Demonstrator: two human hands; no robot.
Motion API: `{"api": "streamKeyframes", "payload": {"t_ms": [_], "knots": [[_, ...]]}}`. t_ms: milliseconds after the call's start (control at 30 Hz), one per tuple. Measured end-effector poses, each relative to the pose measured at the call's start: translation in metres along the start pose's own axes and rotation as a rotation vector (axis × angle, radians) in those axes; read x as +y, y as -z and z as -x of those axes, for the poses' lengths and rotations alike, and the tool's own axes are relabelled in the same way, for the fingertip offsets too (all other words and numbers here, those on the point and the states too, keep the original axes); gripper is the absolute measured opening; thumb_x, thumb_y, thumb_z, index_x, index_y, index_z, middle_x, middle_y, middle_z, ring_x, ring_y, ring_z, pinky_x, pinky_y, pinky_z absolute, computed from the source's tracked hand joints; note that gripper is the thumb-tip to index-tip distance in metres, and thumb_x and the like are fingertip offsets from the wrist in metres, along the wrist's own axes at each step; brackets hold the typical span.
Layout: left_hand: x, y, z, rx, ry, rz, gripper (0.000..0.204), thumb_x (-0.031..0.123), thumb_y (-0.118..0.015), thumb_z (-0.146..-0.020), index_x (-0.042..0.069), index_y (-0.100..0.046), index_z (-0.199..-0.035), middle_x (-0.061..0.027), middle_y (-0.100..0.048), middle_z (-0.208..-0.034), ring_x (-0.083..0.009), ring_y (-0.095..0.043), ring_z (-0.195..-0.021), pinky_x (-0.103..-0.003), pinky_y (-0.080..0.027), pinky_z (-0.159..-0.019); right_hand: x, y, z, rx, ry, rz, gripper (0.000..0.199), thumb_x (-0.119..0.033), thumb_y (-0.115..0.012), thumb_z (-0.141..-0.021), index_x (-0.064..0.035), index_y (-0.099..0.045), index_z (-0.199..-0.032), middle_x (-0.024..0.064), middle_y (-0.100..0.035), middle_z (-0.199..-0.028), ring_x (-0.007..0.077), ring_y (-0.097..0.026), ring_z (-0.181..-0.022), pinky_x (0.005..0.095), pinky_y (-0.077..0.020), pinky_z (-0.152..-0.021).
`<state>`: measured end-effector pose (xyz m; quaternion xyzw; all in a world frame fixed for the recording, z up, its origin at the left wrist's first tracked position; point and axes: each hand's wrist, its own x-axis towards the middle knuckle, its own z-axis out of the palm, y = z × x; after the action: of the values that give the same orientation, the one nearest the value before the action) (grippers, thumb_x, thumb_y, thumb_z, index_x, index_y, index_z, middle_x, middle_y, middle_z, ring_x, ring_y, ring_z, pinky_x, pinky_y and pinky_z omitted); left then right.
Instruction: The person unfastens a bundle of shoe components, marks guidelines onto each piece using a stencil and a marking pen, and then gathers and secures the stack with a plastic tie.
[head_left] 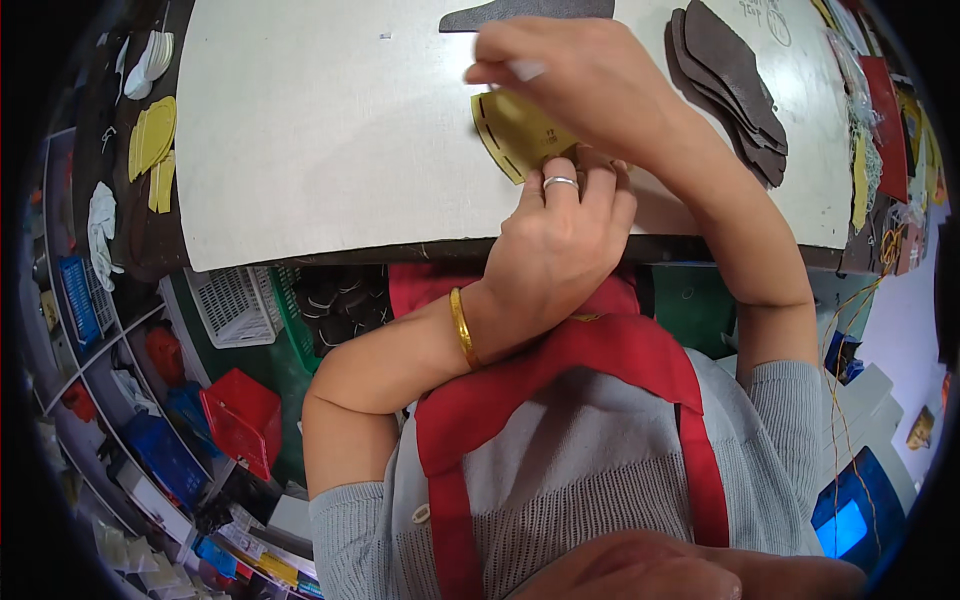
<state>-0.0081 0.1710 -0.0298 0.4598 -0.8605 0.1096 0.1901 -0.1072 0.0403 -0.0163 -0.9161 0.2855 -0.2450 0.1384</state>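
Head view
Table: a pale, off-white table (320,130) filled the upper part, its dark front edge running just above the person's red apron (600,360).
Room: shelves with coloured boxes curved down the left side; yellow cut pieces (152,135) lay off the table's left edge.
Left hand: the left hand (555,240), with a ring and a gold bangle, rested at the table's front edge, fingers pressed down on a yellow flat pattern piece (512,132).
Right hand: the right hand (575,85) lay over the same piece, fingers curled narrow on it.
Stack: dark brown cut pieces (730,80) were piled to the right.
Containers: a white basket (232,305) looked empty; a green basket (330,310) held dark pieces; a red basket (240,415) sat lower, contents unclear.
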Motion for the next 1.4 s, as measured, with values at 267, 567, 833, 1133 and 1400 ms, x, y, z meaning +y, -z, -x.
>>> {"api": "streamKeyframes", "payload": {"t_ms": [267, 567, 833, 1133, 1400], "knots": [[-0.009, 0.002, -0.015, -0.046, 0.012, -0.063, 0.025, 0.014, -0.064, -0.078, 0.006, -0.068, -0.102, -0.0077, -0.064, -0.097, -0.0164, -0.055, -0.068, -0.023, -0.049, -0.053, 0.015, 0.061, 0.072, -0.033, -0.672, -0.82, 0.034, -0.023, -0.05, -0.109, 0.0066, -0.065, -0.105, 0.0051, -0.066, -0.103, 0.013, -0.069, -0.092, 0.0261, -0.0547, -0.083], [-0.005, -0.002, -0.012, -0.055, -0.038, -0.065, 0.031, 0.015, -0.062, -0.082, 0.01, -0.071, -0.111, -0.0104, -0.068, -0.106, -0.0162, -0.053, -0.068, -0.023, -0.046, -0.049, 0.014, 0.053, 0.056, -0.166, -0.5, -0.438, 0.029, -0.024, -0.055, -0.106, 0.0026, -0.065, -0.103, 0.0077, -0.071, -0.089, 0.0143, -0.07, -0.081, 0.0271, -0.0552, -0.075], [-0.001, 0.003, -0.014, -0.12, -0.016, -0.155, 0.036, 0.016, -0.061, -0.084, 0.022, -0.069, -0.119, -0.0067, -0.066, -0.112, -0.0173, -0.054, -0.069, -0.023, -0.046, -0.049, 0.021, 0.076, 0.096, -0.136, -0.226, -0.016, 0.025, -0.031, -0.056, -0.103, -0.0071, -0.061, -0.098, 0.0134, -0.066, -0.079, 0.0371, -0.065, -0.073, 0.0463, -0.0495, -0.063], [-0.007, 0.004, -0.022, -0.157, -0.038, -0.159, 0.05, 0.011, -0.066, -0.077, 0.028, -0.07, -0.124, 0.0002, -0.066, -0.111, -0.0165, -0.052, -0.066, -0.024, -0.047, -0.05, 0.024, 0.087, 0.108, 0.029, -0.523, -0.357, 0.024, -0.022, -0.053, -0.104, -0.0001, -0.063, -0.101, 0.0153, -0.068, -0.088, 0.0306, -0.068, -0.078, 0.0363, -0.0517, -0.072], [-0.027, 0.019, -0.025, -0.128, -0.065, 0.015, 0.036, 0.013, -0.067, -0.079, 0.011, -0.07, -0.114, -0.0032, -0.066, -0.099, -0.0205, -0.06, -0.073, -0.031, -0.051, -0.056, 0.003, 0.059, 0.075, -0.118, -0.351, -0.027, 0.026, -0.03, -0.069, -0.086, -0.0039, -0.067, -0.085, 0.0179, -0.07, -0.079, 0.0392, -0.068, -0.078, 0.0485, -0.0542, -0.068]]}}
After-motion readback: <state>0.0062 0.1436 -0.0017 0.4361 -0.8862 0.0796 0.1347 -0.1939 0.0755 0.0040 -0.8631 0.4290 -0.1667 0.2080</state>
